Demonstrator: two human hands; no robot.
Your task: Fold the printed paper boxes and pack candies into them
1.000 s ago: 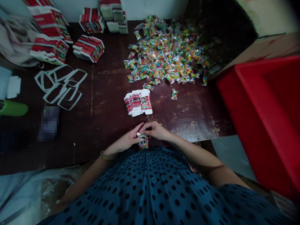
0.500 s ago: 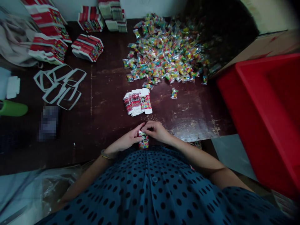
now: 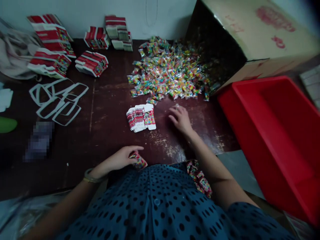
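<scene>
My left hand [image 3: 121, 159] is closed around a small printed candy box [image 3: 140, 161] at the table's front edge. The box tilts, and my palm covers part of it. Out over the table, my right hand [image 3: 182, 119] is open, palm down, with its fingers bent and apart. Just at its fingertips shows a bit of a clear candy packet [image 3: 177, 105], mostly hidden by the hand. Left of that hand lies a fanned stack of flat red-and-white cartons [image 3: 140, 117]. Behind it spreads a big heap of candy packets [image 3: 170, 73].
A red plastic bin [image 3: 252, 140] stands at the right, below a large cardboard box [image 3: 270, 36]. Bundles of flat cartons [image 3: 92, 63] are at the back left, near white looped bands [image 3: 60, 100]. Several filled boxes [image 3: 200, 178] show below the table edge.
My right hand has left the candy box and reached forward and right to the lone packet. My left hand has moved left with the box, now tilted. The view has tipped up.
</scene>
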